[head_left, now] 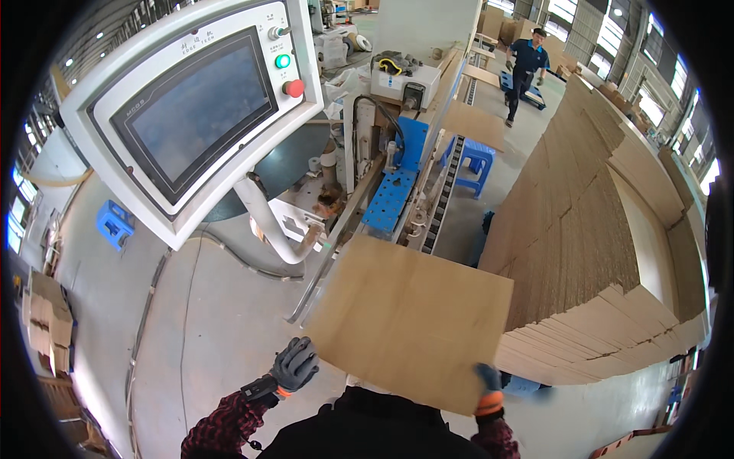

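A flat brown cardboard sheet [409,321] is held level in front of me, its far edge near the feed end of the machine [397,191]. My left hand [294,365], in a grey glove, grips the sheet's near left corner. My right hand [488,386], gloved in blue and orange, holds the near right edge from below. Both sleeves are red and black plaid.
A control panel [191,115] with a dark screen, a green button and a red button hangs at upper left. Tall stacks of cardboard sheets [596,252] fill the right side. Blue stools [475,161] stand by the machine. Another person [524,69] walks far back.
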`<action>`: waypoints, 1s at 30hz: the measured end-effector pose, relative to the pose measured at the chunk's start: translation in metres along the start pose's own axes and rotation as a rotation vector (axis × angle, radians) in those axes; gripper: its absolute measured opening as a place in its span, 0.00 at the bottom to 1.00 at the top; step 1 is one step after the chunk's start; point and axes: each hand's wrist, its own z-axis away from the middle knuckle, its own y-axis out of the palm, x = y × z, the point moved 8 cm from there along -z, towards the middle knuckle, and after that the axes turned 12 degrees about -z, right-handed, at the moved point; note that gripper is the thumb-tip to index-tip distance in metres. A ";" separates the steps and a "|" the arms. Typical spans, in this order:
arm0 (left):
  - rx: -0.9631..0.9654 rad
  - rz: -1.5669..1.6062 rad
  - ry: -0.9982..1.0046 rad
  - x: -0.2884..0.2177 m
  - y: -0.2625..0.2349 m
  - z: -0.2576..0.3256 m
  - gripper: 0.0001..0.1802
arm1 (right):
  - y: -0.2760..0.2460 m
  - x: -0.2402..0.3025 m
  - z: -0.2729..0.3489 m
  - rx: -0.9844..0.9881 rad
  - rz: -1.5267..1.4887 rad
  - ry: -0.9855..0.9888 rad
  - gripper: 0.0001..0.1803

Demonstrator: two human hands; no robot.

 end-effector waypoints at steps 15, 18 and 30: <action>-0.006 0.280 -0.035 -0.053 0.071 -0.165 0.16 | 0.012 -0.023 -0.187 0.156 0.118 -0.070 0.24; -0.066 0.451 -0.063 -0.078 0.067 -0.222 0.17 | 0.010 -0.012 -0.228 0.222 0.589 -0.418 0.24; -0.131 0.868 0.314 -0.305 0.014 -0.517 0.36 | -0.015 -0.012 -0.403 -0.264 0.610 -0.306 0.21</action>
